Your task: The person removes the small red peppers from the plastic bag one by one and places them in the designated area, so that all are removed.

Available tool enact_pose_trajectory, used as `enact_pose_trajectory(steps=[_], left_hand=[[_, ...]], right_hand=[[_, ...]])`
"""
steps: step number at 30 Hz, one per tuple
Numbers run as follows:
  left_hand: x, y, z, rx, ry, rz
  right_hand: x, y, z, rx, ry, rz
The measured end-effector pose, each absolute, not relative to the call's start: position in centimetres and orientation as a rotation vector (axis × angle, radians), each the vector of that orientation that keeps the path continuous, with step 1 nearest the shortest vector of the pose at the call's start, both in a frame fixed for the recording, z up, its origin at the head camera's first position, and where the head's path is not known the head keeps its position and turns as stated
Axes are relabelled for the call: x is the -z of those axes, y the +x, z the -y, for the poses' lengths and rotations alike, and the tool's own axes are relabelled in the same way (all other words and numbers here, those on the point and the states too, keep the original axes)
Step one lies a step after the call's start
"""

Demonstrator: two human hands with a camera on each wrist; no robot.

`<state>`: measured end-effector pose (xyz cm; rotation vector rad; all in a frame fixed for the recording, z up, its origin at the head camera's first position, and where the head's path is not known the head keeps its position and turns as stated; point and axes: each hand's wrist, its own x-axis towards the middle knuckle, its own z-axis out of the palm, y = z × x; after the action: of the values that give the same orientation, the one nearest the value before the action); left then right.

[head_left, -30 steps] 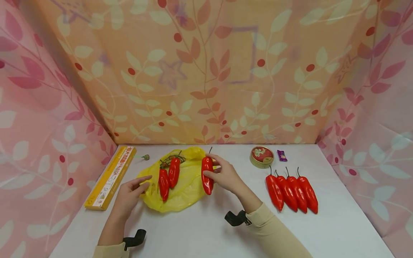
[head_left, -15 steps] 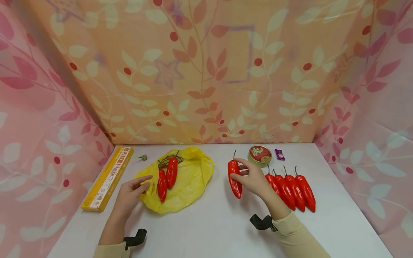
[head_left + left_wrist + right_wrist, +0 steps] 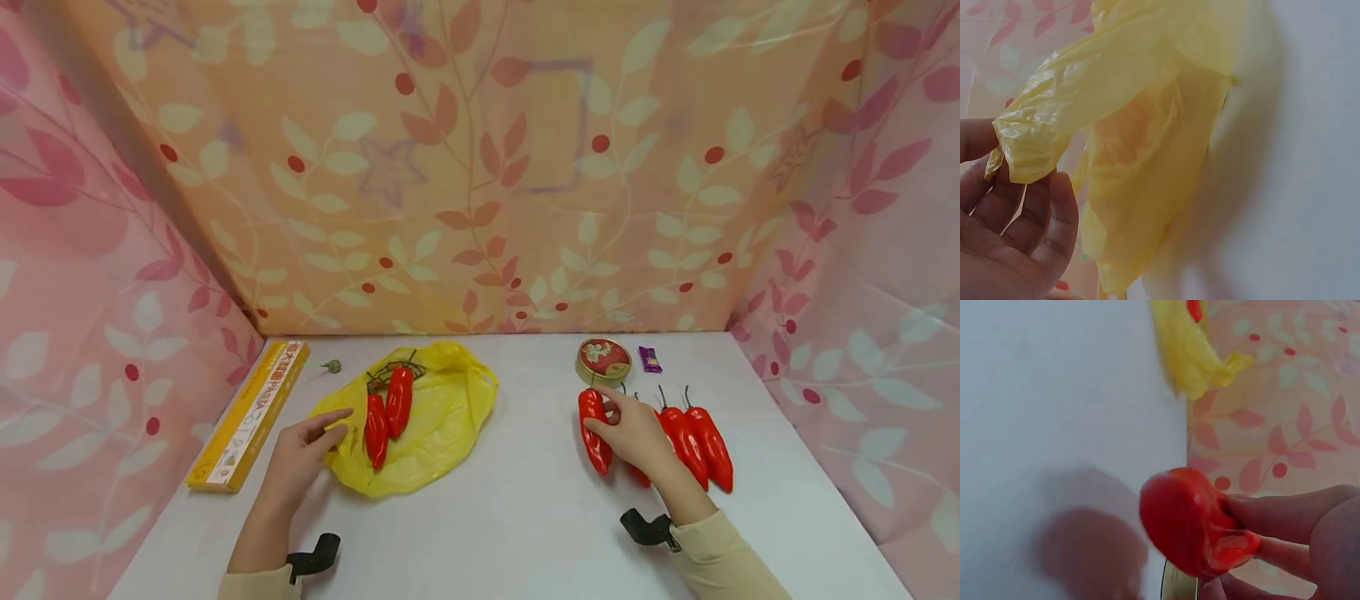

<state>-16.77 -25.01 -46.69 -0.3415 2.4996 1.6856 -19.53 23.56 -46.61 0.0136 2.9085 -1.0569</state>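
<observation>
Biggest thing here is the white table (image 3: 495, 517), matte and smooth, boxed in on three sides by leaf-print cloth walls (image 3: 480, 167), pink at the sides and peach at the back. On the left half of the table lies a crinkly yellow plastic bag (image 3: 435, 425), thin and half see-through, flattened out like a mat with two glossy red peppers (image 3: 388, 410) on it, stems pointing to the back. A long flat yellow box (image 3: 251, 414) lies along the left wall, just beside the bag but not touching it, and there's a tiny green bit (image 3: 333, 366) on the table behind the bag, too small to tell what it is.

Over on the right, a row of red peppers (image 3: 697, 437) lies side by side, partly hidden behind the right hand. Just behind them sits a small round tin (image 3: 603, 361) with a red lid, and next to that a little purple wrapped sweet (image 3: 649, 359).

Left hand (image 3: 300, 454) lies palm-ish down at the bag's left edge, fingers reaching forward and pinching a fold of the plastic; the left wrist view shows the film bunched against the fingertips (image 3: 1054, 206).

Right hand (image 3: 637, 433) is curled round one shiny held pepper (image 3: 594, 429), thumb and fingers gripping it near the top, tip pointing toward the person. It's right at the left end of the row, close to the table, but whether it's touching down I can't tell.
</observation>
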Motion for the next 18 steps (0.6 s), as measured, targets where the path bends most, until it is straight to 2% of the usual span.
enact_pose_trajectory(steps=[6, 18], left_hand=[[46.6, -16.7, 25.2, -1.709, -0.334, -2.488], [46.8, -16.8, 25.1, -1.732, -0.339, -2.478]], right_hand=[[47.4, -19.5, -24.9, 0.976, -0.021, -2.944], [48.1, -19.7, -24.4, 0.654, -0.009, -3.077]])
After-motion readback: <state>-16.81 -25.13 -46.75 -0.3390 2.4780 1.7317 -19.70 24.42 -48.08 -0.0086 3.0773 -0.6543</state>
